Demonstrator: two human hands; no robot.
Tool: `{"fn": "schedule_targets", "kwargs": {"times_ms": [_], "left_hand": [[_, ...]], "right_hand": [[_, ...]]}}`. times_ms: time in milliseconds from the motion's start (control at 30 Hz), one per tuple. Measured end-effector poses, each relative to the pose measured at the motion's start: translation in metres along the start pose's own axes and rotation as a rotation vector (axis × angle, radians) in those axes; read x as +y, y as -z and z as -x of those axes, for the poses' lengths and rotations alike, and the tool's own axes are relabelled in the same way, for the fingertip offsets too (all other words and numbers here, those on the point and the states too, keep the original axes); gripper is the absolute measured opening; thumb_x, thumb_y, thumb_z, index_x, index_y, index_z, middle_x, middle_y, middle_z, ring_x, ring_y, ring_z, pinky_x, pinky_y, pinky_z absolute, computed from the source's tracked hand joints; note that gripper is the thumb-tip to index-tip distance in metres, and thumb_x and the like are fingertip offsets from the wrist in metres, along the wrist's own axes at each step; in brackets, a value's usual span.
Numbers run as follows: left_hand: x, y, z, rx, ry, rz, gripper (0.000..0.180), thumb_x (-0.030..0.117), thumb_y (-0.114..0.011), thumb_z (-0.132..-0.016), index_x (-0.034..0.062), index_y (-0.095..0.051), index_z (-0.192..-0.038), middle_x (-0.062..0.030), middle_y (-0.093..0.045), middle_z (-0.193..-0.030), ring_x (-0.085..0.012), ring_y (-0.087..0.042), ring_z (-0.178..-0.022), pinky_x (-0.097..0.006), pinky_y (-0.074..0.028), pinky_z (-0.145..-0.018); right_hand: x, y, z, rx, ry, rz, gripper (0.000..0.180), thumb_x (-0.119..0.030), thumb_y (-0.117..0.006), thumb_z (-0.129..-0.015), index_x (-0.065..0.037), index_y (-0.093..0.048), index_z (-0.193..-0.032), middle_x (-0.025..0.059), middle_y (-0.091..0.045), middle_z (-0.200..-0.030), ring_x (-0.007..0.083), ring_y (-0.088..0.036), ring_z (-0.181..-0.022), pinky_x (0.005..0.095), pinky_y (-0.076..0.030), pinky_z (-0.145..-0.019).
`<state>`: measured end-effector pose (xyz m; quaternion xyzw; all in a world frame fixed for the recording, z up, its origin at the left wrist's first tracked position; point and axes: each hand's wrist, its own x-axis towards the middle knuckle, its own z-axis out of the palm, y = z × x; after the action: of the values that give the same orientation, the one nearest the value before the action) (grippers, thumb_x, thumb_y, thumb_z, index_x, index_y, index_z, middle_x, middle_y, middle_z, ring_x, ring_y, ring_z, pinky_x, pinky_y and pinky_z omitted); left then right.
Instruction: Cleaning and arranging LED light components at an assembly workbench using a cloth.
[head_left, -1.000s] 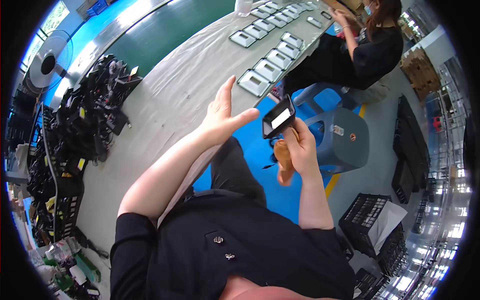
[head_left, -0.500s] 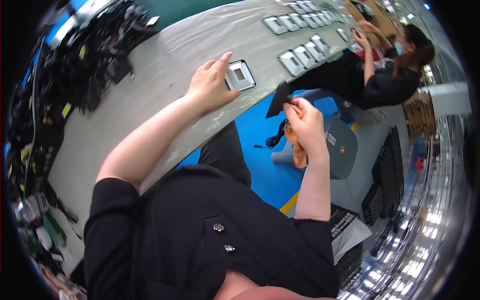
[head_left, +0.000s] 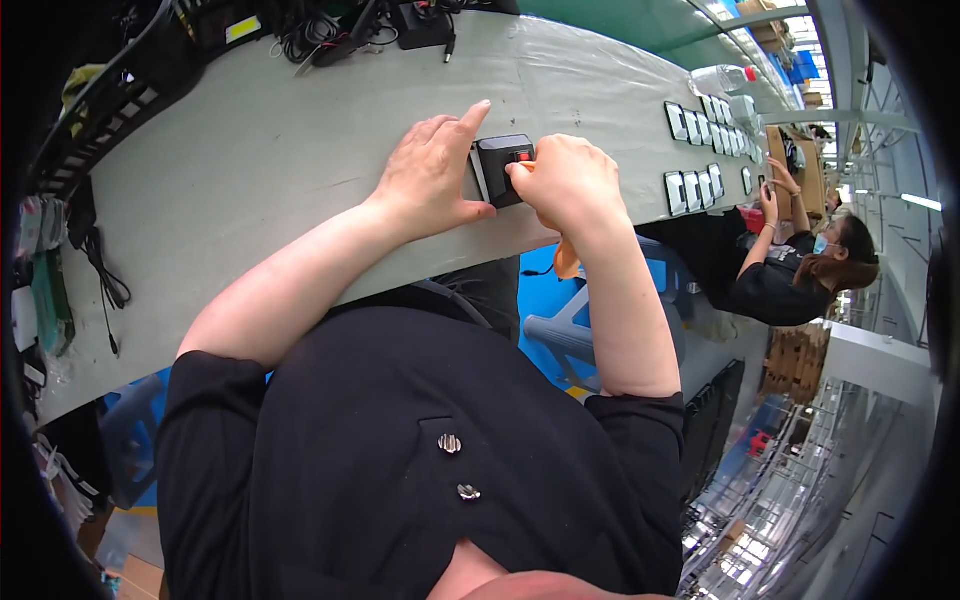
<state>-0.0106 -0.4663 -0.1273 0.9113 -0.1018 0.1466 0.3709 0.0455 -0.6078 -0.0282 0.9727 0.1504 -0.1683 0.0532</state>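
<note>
A black box-shaped piece [head_left: 505, 163] with a small red part on top is held in my right hand [head_left: 575, 185], whose fingers curl closed at its right side. The piece lies over the spot of a silver-rimmed flat device [head_left: 479, 172], of which only a pale left edge shows. From under my right hand hangs an orange strip [head_left: 567, 261]; its kind is unclear. My left hand [head_left: 430, 175] is open on the left side, thumb and fingers spread around the device's edge.
Silver-rimmed devices [head_left: 694, 190] stand in rows at the right, near a clear bottle [head_left: 722, 78]. A co-worker [head_left: 800, 260] sits beyond them. Black cables and adapters [head_left: 420, 25] lie at the table's far edge; another cable [head_left: 107, 285] is at left. A blue stool [head_left: 565, 335] stands below.
My right hand has brought the black piece from beside the table up over the device. My left hand stays spread beside it. The view has turned, showing more table.
</note>
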Motion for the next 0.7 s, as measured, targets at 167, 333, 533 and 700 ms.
{"fn": "schedule_targets", "kwargs": {"times_ms": [167,333,533,700], "left_hand": [[-0.001,0.004,0.002,-0.092,0.008,-0.008,0.109,0.035,-0.083,-0.062,0.0066,-0.019,-0.145,-0.0165,-0.051,-0.124,-0.0324,-0.043,-0.124,-0.044,-0.031,-0.108],[-0.002,-0.001,0.002,-0.095,-0.014,-0.024,0.106,0.031,-0.082,-0.063,0.0066,-0.019,-0.146,-0.0164,-0.051,-0.125,-0.0307,-0.043,-0.125,-0.044,-0.028,-0.11],[-0.003,-0.004,-0.001,-0.086,-0.032,-0.056,0.099,0.035,-0.08,-0.065,0.0059,-0.027,-0.142,-0.0164,-0.051,-0.124,-0.03,-0.043,-0.125,-0.044,-0.028,-0.11],[0.013,-0.016,-0.001,0.062,-0.093,-0.225,0.077,0.037,-0.08,-0.062,0.0036,-0.049,-0.124,-0.0127,-0.055,-0.117,-0.031,-0.048,-0.119,-0.044,-0.035,-0.105]], "right_hand": [[-0.007,-0.008,-0.008,0.023,-0.014,0.084,0.035,-0.034,-0.058,-0.081,-0.001,-0.067,-0.074,0.0145,-0.067,-0.075,0.0288,-0.067,-0.079,0.0393,-0.052,-0.075],[-0.008,-0.009,-0.002,0.052,0.022,0.116,0.033,-0.034,-0.062,-0.082,-0.001,-0.068,-0.078,0.0139,-0.067,-0.076,0.0291,-0.067,-0.079,0.0393,-0.052,-0.076],[-0.008,-0.004,-0.007,0.015,0.049,0.121,0.033,-0.034,-0.065,-0.082,-0.002,-0.069,-0.078,0.0144,-0.068,-0.078,0.0297,-0.067,-0.08,0.0384,-0.052,-0.076],[-0.007,0.001,-0.018,-0.07,0.121,0.073,0.033,-0.034,-0.064,-0.08,-0.001,-0.068,-0.073,0.0178,-0.068,-0.079,0.0306,-0.067,-0.08,0.0392,-0.053,-0.074]]}}
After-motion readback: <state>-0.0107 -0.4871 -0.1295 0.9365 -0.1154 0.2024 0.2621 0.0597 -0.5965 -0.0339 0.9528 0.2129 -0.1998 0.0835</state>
